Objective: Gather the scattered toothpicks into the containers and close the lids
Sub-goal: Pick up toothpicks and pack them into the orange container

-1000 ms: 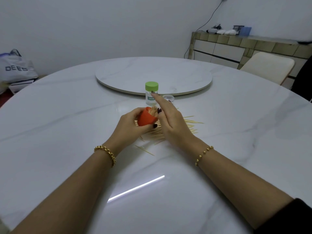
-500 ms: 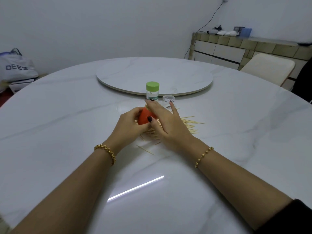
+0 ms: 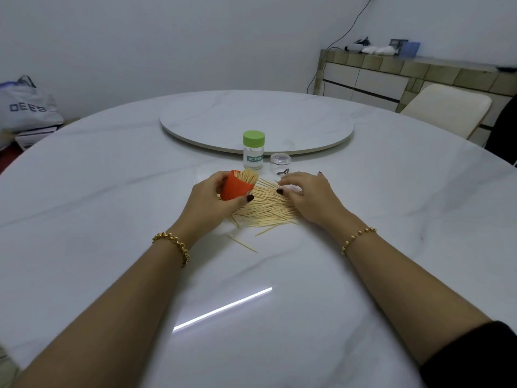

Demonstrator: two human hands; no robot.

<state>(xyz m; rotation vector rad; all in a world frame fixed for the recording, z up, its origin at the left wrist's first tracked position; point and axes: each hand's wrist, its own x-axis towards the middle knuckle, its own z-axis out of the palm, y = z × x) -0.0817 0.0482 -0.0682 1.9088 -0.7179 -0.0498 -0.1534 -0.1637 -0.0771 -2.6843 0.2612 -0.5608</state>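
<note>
My left hand grips an orange container, tilted to the right, with a bundle of toothpicks sticking out of its mouth. A pile of scattered toothpicks lies on the white table between my hands. My right hand rests over the right side of the pile with its fingers curled down onto the sticks. Behind them stands a clear toothpick jar with a green lid on it. A small clear lid lies to the right of the jar.
A round marble turntable takes up the table's middle, just behind the jar. A few single toothpicks lie nearer to me. A beige chair stands at the far right, a white bag on the floor at left.
My right hand left the orange container's mouth and dropped right onto the toothpick pile. The container now shows toothpicks sticking out of it.
</note>
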